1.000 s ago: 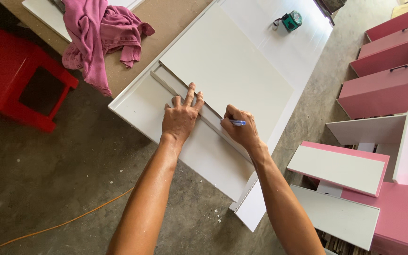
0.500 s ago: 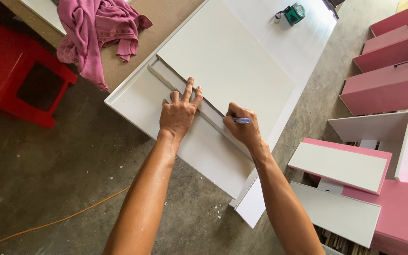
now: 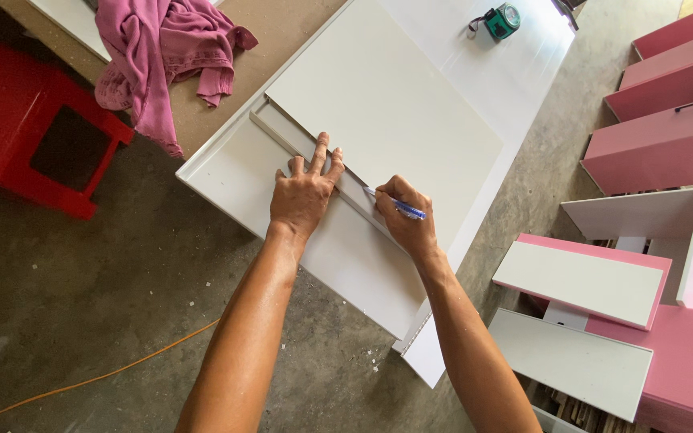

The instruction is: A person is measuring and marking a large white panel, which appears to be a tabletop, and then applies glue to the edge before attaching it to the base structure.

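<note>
My left hand [image 3: 305, 191] lies flat, fingers spread, pressing a long narrow white strip [image 3: 282, 135] onto a large white board [image 3: 234, 180]. My right hand [image 3: 407, 218] grips a blue pen [image 3: 399, 206] whose tip touches the strip's edge just right of the left hand. A second white panel [image 3: 387, 112] lies on top of the board, along the far side of the strip.
A pink cloth [image 3: 162, 48] lies on a brown board at the back left. A red plastic stool [image 3: 30, 132] stands at left. A green tape measure [image 3: 503, 20] sits on the far white surface. Pink and white cabinet parts [image 3: 659, 136] crowd the right. An orange cord [image 3: 82, 381] crosses the concrete floor.
The view has shifted slightly. My right hand with the pen has slid a little up along the strip toward the left hand, which stays pressed in place.
</note>
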